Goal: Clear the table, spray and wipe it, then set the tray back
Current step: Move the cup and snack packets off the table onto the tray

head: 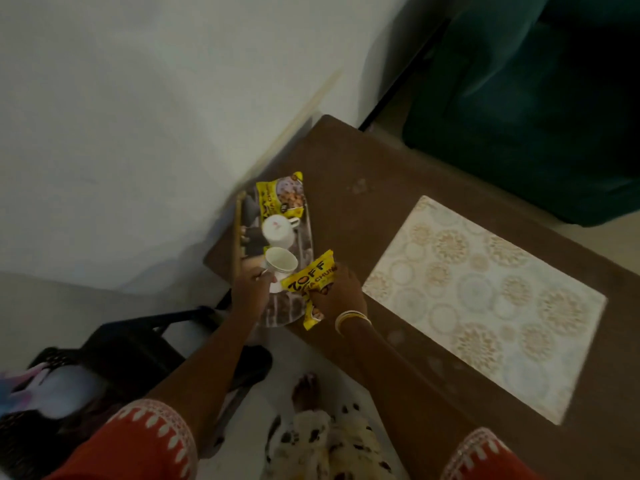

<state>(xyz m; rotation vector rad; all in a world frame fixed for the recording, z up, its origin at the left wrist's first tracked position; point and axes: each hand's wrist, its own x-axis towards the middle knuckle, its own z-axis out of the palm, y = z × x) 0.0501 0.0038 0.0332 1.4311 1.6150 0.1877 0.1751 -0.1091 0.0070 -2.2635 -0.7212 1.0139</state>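
A printed tray (pixel 306 237) lies at the left end of the brown table (pixel 349 209). On it sit a yellow snack packet (pixel 280 194) at the far end and two white cups, one (pixel 278 232) in the middle and one (pixel 281 263) nearer me. My left hand (pixel 251 289) grips the nearer cup at the tray's near end. A second yellow snack packet (pixel 311 284) is gripped by my right hand (pixel 341 289) just over the tray's right edge.
A patterned white placemat (pixel 485 303) covers the table's right part. A white wall stands behind the tray. A black chair (pixel 138 344) with clothes on it is at the lower left. A dark green curtain (pixel 536 98) hangs at the upper right.
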